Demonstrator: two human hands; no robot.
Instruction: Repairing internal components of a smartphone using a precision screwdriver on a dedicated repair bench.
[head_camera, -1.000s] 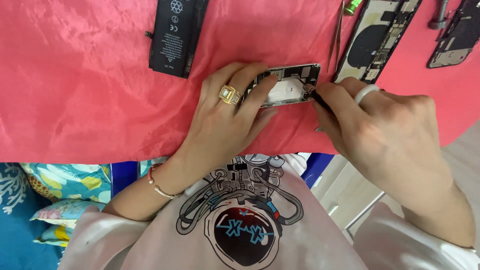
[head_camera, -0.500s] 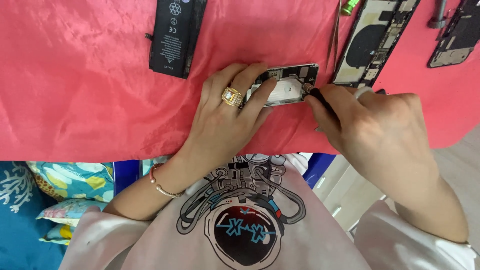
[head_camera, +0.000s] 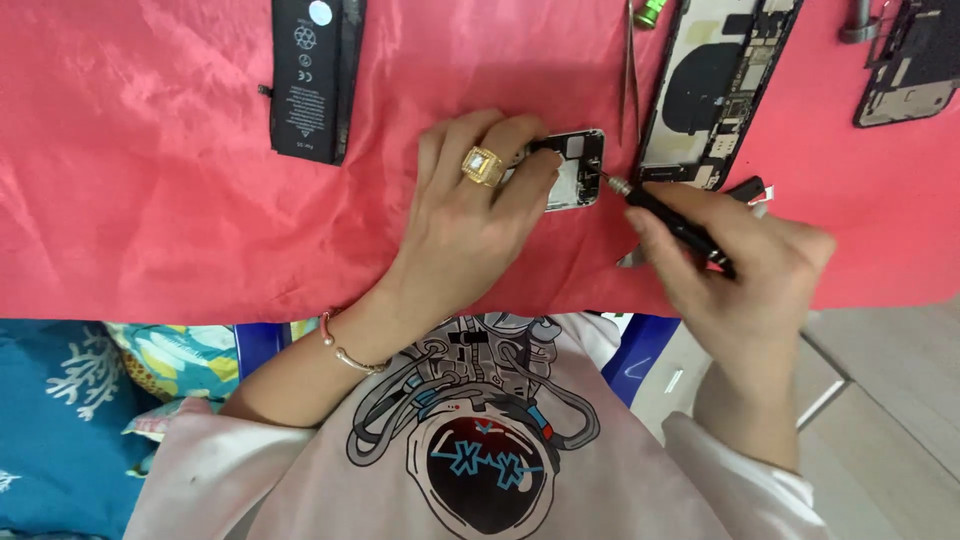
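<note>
A: Starting nearest: right hand (head_camera: 745, 275) closing its fingers round a black screwdriver (head_camera: 668, 222), long axis slanting across the red cloth (head_camera: 150, 200), tip pointing up-left at the edge of the small phone frame (head_camera: 575, 170)

B: And the left hand (head_camera: 465, 215)?

A: Lying flat, fingers together, pressing down on that frame, gold ring (head_camera: 483, 165) showing; frame sitting near the cloth's middle, mostly covered

B: Further off?

A: Lying beyond: black battery (head_camera: 310, 80) lengthwise away, tweezers (head_camera: 629, 70), an opened phone body (head_camera: 715, 90) tilting right
</note>
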